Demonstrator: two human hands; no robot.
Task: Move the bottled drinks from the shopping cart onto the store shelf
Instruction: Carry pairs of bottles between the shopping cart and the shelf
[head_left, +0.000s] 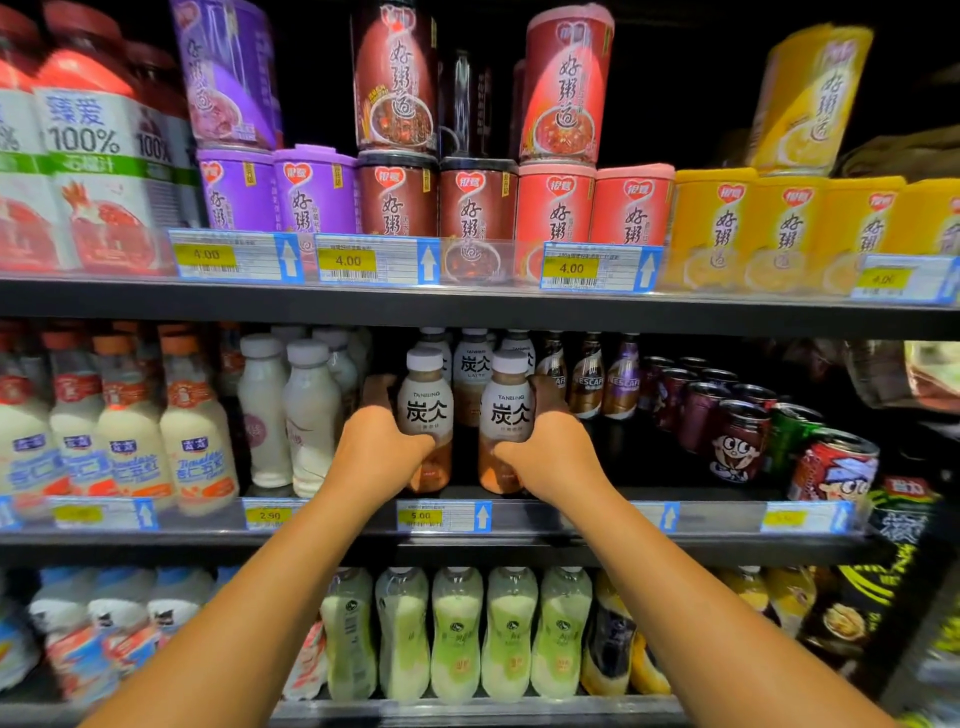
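Both arms reach to the middle shelf (519, 525). The left hand (382, 449) is wrapped round one bottle (426, 415), the right hand (553, 452) round another bottle (509, 415), both upright at the shelf's front edge, side by side.

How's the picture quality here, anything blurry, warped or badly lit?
Head view: centre is sharp, the two white-capped brown Tanbing bottles in the left hand and right hand read clearly; edges smear, like the tilted yellow porridge cup; black shelf rails bow from wide-angle distortion; recesses behind are dark.
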